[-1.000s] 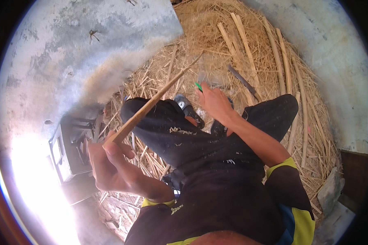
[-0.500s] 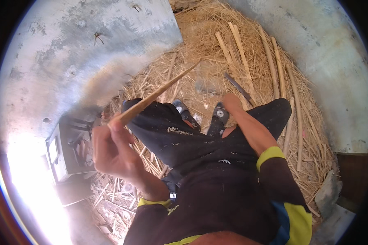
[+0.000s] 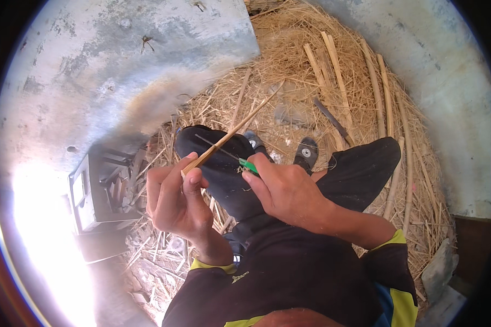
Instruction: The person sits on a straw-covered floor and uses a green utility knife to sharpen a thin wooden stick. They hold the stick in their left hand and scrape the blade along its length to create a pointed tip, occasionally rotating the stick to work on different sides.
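Wooden stick (image 3: 234,131) juts forward from the left hand (image 3: 180,206) (pinched at its near end); the right hand (image 3: 294,193) clasps a knife (image 3: 249,165) across it.

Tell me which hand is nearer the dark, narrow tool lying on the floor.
Right. The right hand, holding a green-handled knife, is below and slightly left of the dark tool in the picture; the left hand, pinching a tapered stick, is farther to the lower left.

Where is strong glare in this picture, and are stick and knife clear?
Head view: glare whites out the lower left, and the corners go dark; same view: stick and knife read clearly, though its edge is too fine to judge.
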`<act>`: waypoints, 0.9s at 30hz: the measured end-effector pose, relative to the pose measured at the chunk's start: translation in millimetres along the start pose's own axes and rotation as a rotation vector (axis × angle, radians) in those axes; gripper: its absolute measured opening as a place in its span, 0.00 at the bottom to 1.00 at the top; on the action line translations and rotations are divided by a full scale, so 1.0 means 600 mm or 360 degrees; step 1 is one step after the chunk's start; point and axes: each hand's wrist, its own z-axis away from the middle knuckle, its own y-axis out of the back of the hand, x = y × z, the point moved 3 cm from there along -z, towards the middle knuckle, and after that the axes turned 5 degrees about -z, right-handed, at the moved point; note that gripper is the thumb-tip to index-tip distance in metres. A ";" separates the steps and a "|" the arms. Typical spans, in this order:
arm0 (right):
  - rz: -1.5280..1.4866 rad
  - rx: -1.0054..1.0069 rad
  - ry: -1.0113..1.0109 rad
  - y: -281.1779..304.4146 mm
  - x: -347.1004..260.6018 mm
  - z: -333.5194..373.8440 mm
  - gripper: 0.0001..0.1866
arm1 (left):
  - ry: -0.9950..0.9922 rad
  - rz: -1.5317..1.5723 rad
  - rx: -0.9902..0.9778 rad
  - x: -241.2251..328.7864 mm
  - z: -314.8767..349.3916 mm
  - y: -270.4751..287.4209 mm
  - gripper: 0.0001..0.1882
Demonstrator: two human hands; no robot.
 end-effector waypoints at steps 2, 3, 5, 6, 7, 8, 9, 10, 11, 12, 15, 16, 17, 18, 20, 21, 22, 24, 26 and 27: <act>0.0271 -0.0042 -0.0136 -0.009 0.015 -0.005 0.12 | 0.0014 -0.0060 -0.0040 0.000 -0.003 0.006 0.11; 0.0291 -0.0063 -0.0120 -0.008 0.011 -0.008 0.12 | -0.0002 -0.0058 -0.0041 -0.003 -0.002 0.008 0.11; 0.0204 -0.0080 -0.0065 0.001 -0.019 -0.012 0.12 | -0.0036 -0.0052 -0.0045 -0.011 0.000 0.010 0.11; 0.0161 -0.0084 -0.0044 0.003 -0.027 -0.010 0.12 | -0.0056 -0.0058 -0.0045 -0.011 0.002 0.009 0.11; 0.0223 -0.0094 -0.0127 -0.003 -0.018 -0.010 0.12 | -0.0076 -0.0062 -0.0045 -0.010 0.004 0.006 0.11; 0.0286 -0.0104 -0.0210 -0.012 -0.003 -0.010 0.12 | -0.0097 -0.0064 -0.0045 -0.009 0.006 0.004 0.11; 0.0351 -0.0111 -0.0294 -0.017 0.007 -0.011 0.12 | -0.0005 -0.0068 -0.0027 -0.009 0.004 0.007 0.11; 0.0322 -0.0103 -0.0315 -0.017 0.015 -0.012 0.12 | -0.0017 -0.0052 -0.0024 -0.009 0.004 0.008 0.12; 0.0292 -0.0095 -0.0336 -0.014 0.022 -0.013 0.12 | -0.0028 -0.0035 -0.0020 -0.010 0.003 0.009 0.12; 0.0264 -0.0090 -0.0365 -0.011 0.029 -0.012 0.12 | -0.0033 -0.0015 -0.0022 -0.011 0.005 0.006 0.12; 0.0134 0.0039 -0.0153 -0.018 0.008 -0.015 0.11 | 0.0002 -0.0021 0.0001 -0.001 0.004 -0.004 0.12; 0.0062 0.0073 -0.0090 -0.021 0.010 -0.015 0.11 | 0.0010 -0.0021 0.0011 0.002 0.003 -0.008 0.12; 0.0284 0.0051 -0.0150 -0.021 0.026 -0.016 0.12 | 0.0051 -0.0013 0.0032 0.000 0.002 -0.009 0.12; 0.0271 0.0046 -0.0190 -0.019 0.039 -0.019 0.12 | 0.0092 -0.0011 0.0056 -0.004 0.002 -0.006 0.12; 0.0243 0.0034 -0.0267 -0.015 0.056 -0.021 0.11 | 0.0099 -0.0011 0.0067 -0.003 0.003 -0.005 0.12; 0.0189 0.0074 -0.0230 -0.013 0.039 -0.018 0.11 | 0.0068 -0.0012 0.0043 -0.002 0.005 -0.007 0.12; 0.0157 0.0104 -0.0174 -0.018 0.030 -0.017 0.11 | 0.0038 -0.0012 0.0020 0.000 0.007 -0.008 0.11; 0.0099 0.0160 -0.0046 -0.025 0.018 -0.017 0.12 | 0.0031 -0.0022 0.0020 0.002 0.009 -0.010 0.11; 0.0264 0.0144 0.0026 -0.024 0.022 -0.026 0.12 | 0.0055 -0.0029 0.0041 0.002 0.006 -0.009 0.11; 0.0314 0.0101 0.0006 -0.022 0.012 -0.031 0.12 | 0.0082 -0.0038 0.0048 0.000 0.004 -0.004 0.11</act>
